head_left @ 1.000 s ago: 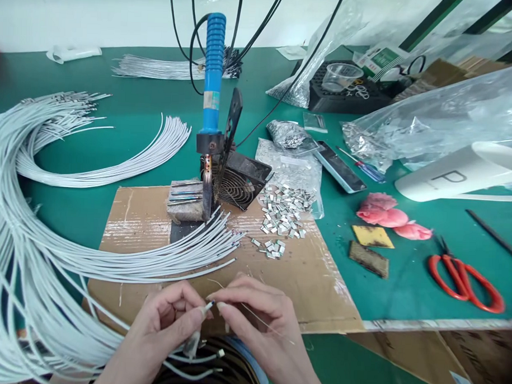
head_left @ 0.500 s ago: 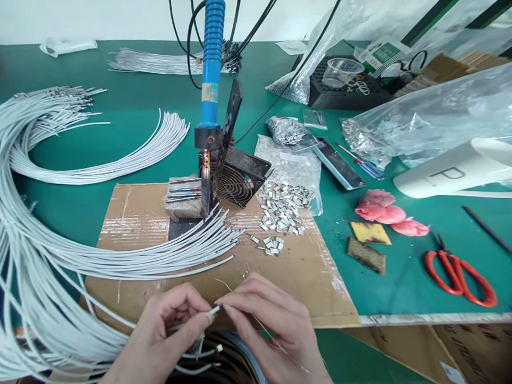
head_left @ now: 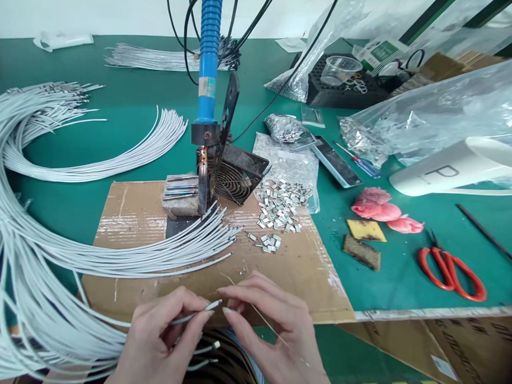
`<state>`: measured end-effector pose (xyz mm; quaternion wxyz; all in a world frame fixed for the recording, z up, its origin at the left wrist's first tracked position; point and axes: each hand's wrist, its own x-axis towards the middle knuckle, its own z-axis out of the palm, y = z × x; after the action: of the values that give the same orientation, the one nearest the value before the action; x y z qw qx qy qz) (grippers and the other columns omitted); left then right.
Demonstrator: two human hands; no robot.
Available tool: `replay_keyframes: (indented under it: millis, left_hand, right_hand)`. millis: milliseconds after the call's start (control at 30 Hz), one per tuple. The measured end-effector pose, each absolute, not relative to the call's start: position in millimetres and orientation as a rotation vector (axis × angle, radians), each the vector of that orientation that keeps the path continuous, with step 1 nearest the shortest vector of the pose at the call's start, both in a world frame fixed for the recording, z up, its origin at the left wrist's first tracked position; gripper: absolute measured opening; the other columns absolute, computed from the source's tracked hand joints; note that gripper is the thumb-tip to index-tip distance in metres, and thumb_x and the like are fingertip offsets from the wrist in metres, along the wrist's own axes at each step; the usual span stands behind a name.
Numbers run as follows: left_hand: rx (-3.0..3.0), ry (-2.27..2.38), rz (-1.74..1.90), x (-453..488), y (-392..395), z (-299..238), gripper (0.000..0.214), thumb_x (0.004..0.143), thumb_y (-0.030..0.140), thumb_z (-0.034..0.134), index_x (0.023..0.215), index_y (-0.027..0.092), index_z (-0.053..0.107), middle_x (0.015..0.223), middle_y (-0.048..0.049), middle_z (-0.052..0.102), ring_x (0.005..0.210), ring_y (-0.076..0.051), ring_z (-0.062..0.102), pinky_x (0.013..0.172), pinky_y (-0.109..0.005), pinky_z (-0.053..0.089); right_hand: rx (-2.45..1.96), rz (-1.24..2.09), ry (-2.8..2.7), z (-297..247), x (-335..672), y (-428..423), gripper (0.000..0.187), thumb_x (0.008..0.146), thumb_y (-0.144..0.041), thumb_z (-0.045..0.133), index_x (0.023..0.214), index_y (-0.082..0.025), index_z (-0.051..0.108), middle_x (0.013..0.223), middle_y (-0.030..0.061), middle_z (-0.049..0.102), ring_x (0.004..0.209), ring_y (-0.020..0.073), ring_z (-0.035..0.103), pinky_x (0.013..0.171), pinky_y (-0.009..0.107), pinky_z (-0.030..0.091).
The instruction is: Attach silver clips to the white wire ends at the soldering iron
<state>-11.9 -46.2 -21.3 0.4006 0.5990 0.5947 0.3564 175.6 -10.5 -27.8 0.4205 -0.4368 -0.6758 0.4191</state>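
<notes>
A white cable (head_left: pixel 193 316) is pinched between the thumb and index finger of my left hand (head_left: pixel 162 334), its dark-tipped end sticking out to the right. Close to that tip, the thumb and index finger of my right hand (head_left: pixel 272 327) are apart and not gripping the cable. A thin solder wire (head_left: pixel 272 328) runs through the right hand, passing between its fingers, with one end poking out above them. Below the left hand, two more cable ends show, one with a small metal connector (head_left: pixel 216 345). Many white cables (head_left: pixel 153 261) lie bundled at the left and ahead.
A blue-handled soldering iron (head_left: pixel 209 61) stands tip-down over a cardboard sheet (head_left: pixel 277 293), beside a black fan (head_left: pixel 235 174). Small metal connectors (head_left: pixel 281 204) lie heaped at its right. Further right are a phone (head_left: pixel 336 161), pink cloth, sponges (head_left: pixel 366 230) and red-handled scissors (head_left: pixel 450 271).
My right thumb and index finger have parted and moved slightly off the cable tip, which now shows. The left hand keeps its pinch. The view has shifted slightly.
</notes>
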Motion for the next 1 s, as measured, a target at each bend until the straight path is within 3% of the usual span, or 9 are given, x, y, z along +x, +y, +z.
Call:
replay_keyframes:
  millis: [267,500,667,733,900,1000]
  left_hand:
    - [1.793,1.468,0.928,-14,-45,-20,0.015,0.092,0.012,0.064,0.083,0.022,0.071,0.062,0.0028,0.071,0.049,-0.012,0.062,0.05,-0.019,0.047]
    - [1.801,1.459,0.874,-14,-47,-22,0.016,0.094,0.013,0.062,0.084,0.022,0.069,0.064,0.0031,0.071,0.051,-0.012,0.063,0.051,-0.021,0.045]
    - [1.791,1.508,0.873,-10,-50,-23,0.015,0.091,0.012,0.065,0.082,0.024,0.069,0.062,0.0044,0.07,0.043,-0.01,0.053,0.047,-0.022,0.038]
    - [1.793,1.515,0.891,-9,-51,-24,0.015,0.09,0.011,0.066,0.083,0.025,0.069,0.062,0.0048,0.07,0.042,-0.01,0.05,0.046,-0.022,0.036]
    - [1.758,1.524,0.903,-10,-53,-27,0.015,0.091,0.013,0.064,0.084,0.025,0.069,0.064,0.0039,0.072,0.05,-0.012,0.061,0.053,-0.022,0.043]
    - [1.743,1.5,0.935,-9,-52,-27,0.016,0.09,0.011,0.065,0.085,0.026,0.069,0.066,0.0045,0.073,0.051,-0.012,0.062,0.053,-0.021,0.043]
  right_hand:
    - [-1.093,1.028,-1.693,-31,174,-11,0.018,0.091,-0.006,0.064,0.083,-0.016,0.077,0.069,0.0033,0.07,0.063,0.0137,0.061,0.059,0.024,0.05]
    - [-1.058,1.143,-1.645,-31,177,-12,0.022,0.089,-0.009,0.069,0.102,-0.022,0.081,0.077,0.0032,0.074,0.069,0.015,0.067,0.062,0.023,0.054]
    - [-1.047,1.08,-1.701,-31,175,-12,0.022,0.089,-0.005,0.067,0.089,-0.021,0.082,0.069,0.0027,0.074,0.061,0.014,0.062,0.057,0.023,0.051]
    - [-1.091,1.082,-1.71,-31,175,-13,0.021,0.09,-0.006,0.065,0.085,-0.019,0.081,0.067,0.0028,0.072,0.059,0.0137,0.061,0.055,0.023,0.049]
    - [-1.186,1.178,-1.6,-35,181,-15,0.02,0.099,-0.017,0.059,0.089,-0.017,0.076,0.069,0.0024,0.068,0.064,0.014,0.064,0.059,0.023,0.05]
    - [-1.2,1.261,-1.642,-34,180,-15,0.026,0.1,-0.024,0.057,0.08,-0.017,0.071,0.068,0.0009,0.063,0.063,0.0134,0.059,0.058,0.023,0.044]
